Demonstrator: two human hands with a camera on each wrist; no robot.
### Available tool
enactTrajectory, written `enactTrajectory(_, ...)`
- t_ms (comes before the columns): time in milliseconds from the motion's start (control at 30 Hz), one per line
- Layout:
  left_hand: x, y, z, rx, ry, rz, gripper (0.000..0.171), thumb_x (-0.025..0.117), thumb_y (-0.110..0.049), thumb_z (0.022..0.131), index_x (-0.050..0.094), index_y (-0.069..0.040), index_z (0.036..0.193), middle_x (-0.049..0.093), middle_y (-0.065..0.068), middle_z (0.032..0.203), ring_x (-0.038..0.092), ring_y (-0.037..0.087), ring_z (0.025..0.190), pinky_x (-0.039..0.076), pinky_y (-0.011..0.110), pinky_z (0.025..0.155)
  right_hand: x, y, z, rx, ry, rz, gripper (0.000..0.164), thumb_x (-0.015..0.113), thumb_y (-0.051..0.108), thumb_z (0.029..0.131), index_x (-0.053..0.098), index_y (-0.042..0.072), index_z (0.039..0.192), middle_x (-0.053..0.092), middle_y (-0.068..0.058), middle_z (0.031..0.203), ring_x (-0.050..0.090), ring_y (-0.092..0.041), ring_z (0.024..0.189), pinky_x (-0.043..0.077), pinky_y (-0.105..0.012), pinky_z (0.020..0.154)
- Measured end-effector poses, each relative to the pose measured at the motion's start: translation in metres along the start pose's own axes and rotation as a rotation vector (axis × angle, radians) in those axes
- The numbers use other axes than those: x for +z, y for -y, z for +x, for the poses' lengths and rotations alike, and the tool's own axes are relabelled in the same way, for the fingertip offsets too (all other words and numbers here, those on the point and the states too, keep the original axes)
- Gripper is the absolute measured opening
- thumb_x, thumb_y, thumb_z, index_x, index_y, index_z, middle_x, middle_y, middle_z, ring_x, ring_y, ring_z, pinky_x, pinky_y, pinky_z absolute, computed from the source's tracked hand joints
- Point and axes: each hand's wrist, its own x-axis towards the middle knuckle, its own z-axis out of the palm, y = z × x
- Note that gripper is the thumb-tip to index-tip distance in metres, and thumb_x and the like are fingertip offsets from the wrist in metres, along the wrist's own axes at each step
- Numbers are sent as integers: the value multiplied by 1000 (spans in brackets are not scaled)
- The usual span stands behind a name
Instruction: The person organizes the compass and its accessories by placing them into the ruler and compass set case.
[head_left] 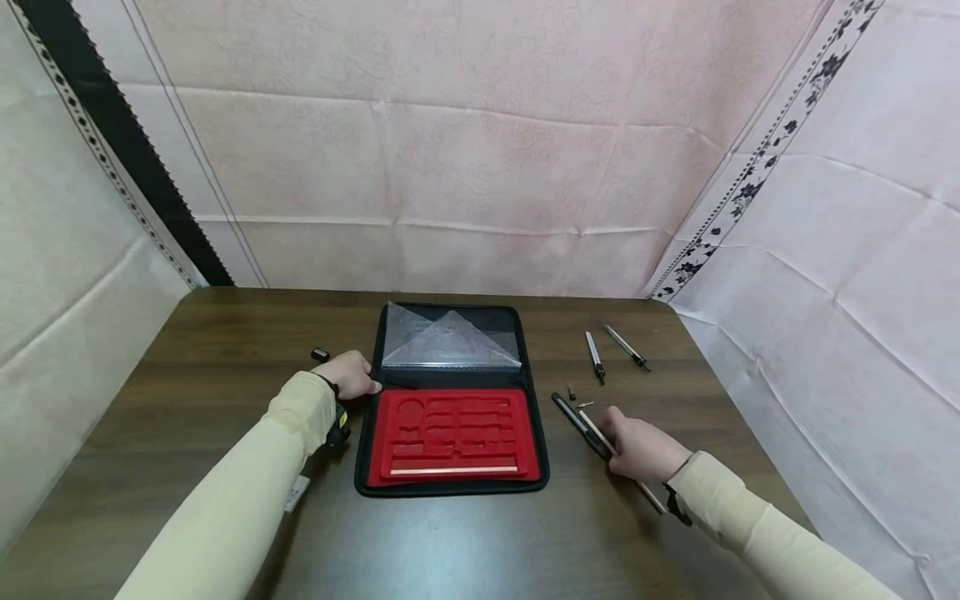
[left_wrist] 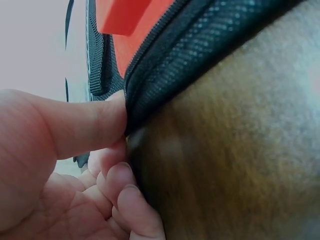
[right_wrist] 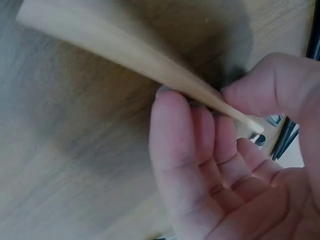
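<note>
An unzipped black case (head_left: pixel 542 450) lies on the table with a moulded red insert (head_left: pixel 456 433) in its near half. Clear set squares (head_left: pixel 453 343) sit in the other half. At the case's left side, my left hand (head_left: pixel 352 375) pinches its zipped edge (left_wrist: pixel 160 65) between thumb and fingers. My right hand (head_left: pixel 643 446), to the right of the case, grips a slim pale wooden stick (right_wrist: pixel 135 55) between thumb and fingertips. Beside that stick in the head view lies a long black tool (head_left: pixel 577 421), its near end close to the hand.
Two metal-and-black drawing tools (head_left: pixel 595 354) (head_left: pixel 626 346) lie at the back right. Small parts (head_left: pixel 572 392) are near the right hand. A small black piece (head_left: pixel 320 355) is behind the left hand; a white block (head_left: pixel 297 493) shows beside the left sleeve. Cloth hangs behind the table (head_left: pixel 247 333).
</note>
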Motion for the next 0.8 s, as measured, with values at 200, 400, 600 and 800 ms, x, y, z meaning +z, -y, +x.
enactTrajectory(200, 1, 0, -1, 15, -11, -8, 34, 67, -20, 88, 59, 9, 105, 61, 20, 104, 56, 30, 98, 45, 42, 89, -5, -3, 1, -39, -86, -30, 31, 69, 0, 71, 54, 5, 97, 51, 3, 70, 48, -12, 62, 42, -31, 58)
enactTrajectory(400, 1, 8, -2, 11, -21, -52, 33, 68, -21, 88, 57, 6, 102, 60, 17, 99, 55, 29, 95, 44, 42, 86, -14, 28, 13, -230, -224, -69, 23, 69, 0, 78, 61, 6, 99, 56, 4, 83, 53, -10, 73, 47, -32, 65)
enactTrajectory(600, -3, 8, -10, -8, -37, -133, 38, 68, -26, 89, 53, 4, 106, 58, 18, 104, 52, 32, 100, 42, 43, 88, 7, 101, 36, -452, -221, -99, 21, 70, 7, 87, 63, 13, 106, 55, 6, 89, 52, -6, 73, 49, -25, 67)
enactTrajectory(800, -1, 9, -11, -40, -22, -161, 43, 68, -32, 90, 51, 2, 109, 56, 18, 109, 50, 33, 104, 42, 44, 89, 34, 159, 47, -594, -126, -159, 22, 66, 18, 93, 62, 18, 114, 58, 6, 94, 54, -3, 77, 48, -17, 70)
